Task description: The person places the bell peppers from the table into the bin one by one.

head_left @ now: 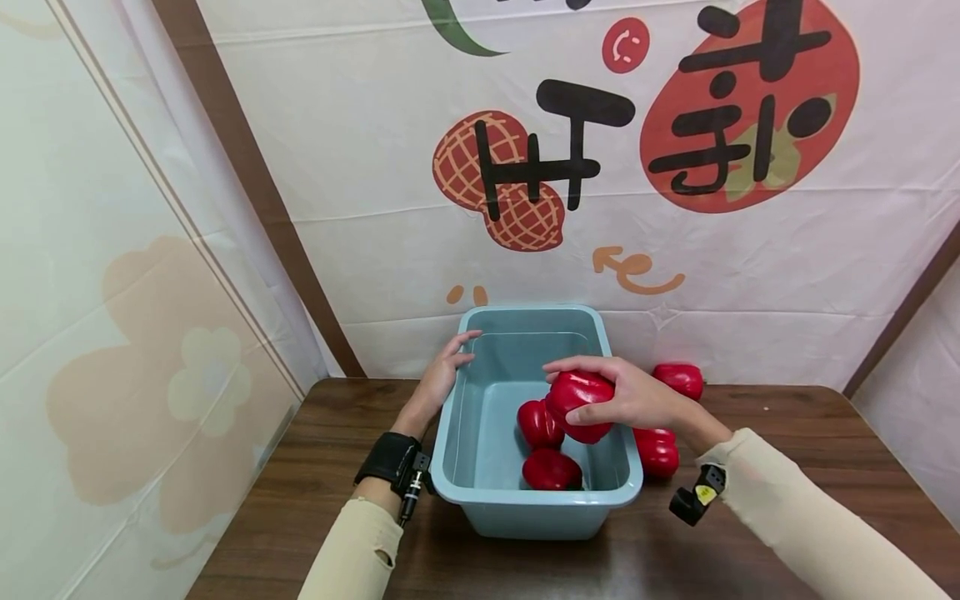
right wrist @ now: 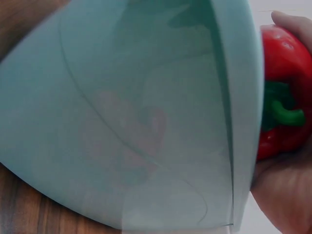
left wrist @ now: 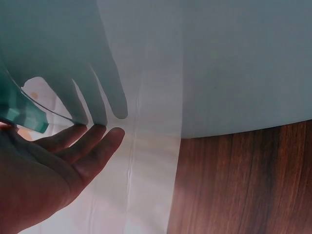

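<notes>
A light blue plastic basin [head_left: 537, 497] stands on the table. My right hand [head_left: 633, 398] grips a red bell pepper [head_left: 577, 405] above the basin's right side; its green stem shows in the right wrist view, past the basin's rim [right wrist: 243, 117]. Two more red bell peppers lie inside on the basin floor: one farther back [head_left: 538, 423], the other near the front [head_left: 552, 470]. My left hand [head_left: 438, 379] is at the left rim with extended fingers. In the left wrist view its fingertips [left wrist: 114, 136] are right at the basin's glossy outer wall [left wrist: 239, 68].
Right of the basin, a red bell pepper [head_left: 657, 454] lies close to its wall, and another [head_left: 679, 380] sits farther back by the printed cloth backdrop [head_left: 375, 275]. The dark wooden table [head_left: 780, 483] ends at that cloth.
</notes>
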`<action>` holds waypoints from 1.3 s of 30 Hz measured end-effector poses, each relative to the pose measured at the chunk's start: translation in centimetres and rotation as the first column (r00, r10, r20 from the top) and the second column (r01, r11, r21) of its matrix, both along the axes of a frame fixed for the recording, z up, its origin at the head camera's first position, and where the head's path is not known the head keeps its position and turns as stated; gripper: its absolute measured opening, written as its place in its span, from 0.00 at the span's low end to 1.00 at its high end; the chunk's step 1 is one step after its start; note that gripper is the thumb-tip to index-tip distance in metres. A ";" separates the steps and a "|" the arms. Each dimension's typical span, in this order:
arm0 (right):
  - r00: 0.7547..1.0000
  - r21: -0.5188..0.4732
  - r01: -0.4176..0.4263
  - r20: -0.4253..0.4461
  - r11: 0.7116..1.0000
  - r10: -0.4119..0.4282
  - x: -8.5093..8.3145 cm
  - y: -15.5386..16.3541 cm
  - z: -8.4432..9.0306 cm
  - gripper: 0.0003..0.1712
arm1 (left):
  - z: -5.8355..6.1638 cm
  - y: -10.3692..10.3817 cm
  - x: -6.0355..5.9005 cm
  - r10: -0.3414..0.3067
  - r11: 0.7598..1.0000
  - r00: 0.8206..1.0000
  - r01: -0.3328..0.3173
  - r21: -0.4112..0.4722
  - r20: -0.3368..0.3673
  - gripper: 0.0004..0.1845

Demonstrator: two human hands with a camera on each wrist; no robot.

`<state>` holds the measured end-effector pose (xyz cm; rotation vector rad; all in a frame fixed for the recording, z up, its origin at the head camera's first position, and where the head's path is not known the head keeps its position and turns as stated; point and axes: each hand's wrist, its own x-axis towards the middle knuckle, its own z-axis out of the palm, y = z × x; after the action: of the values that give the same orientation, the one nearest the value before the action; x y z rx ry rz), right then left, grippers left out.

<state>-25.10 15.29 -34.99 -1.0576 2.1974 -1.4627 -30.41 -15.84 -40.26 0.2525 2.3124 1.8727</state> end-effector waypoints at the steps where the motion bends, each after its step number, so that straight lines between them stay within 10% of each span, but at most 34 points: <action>1: 1.000 -0.003 0.000 0.008 1.000 0.000 0.0 -0.1 0.0 0.43 | 0.0 0.0 0.0 0.004 1.000 1.000 -0.004 0.002 -0.001 0.25; 39: 0.999 0.064 0.007 0.054 0.998 -0.010 -0.1 -0.4 -0.2 0.42 | 0.0 -0.1 -0.1 -0.017 1.000 0.999 0.016 0.026 0.035 0.25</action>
<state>-25.17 14.89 -35.22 -0.9776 2.1987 -1.3976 -30.50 -15.97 -40.23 0.2393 2.2579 1.8853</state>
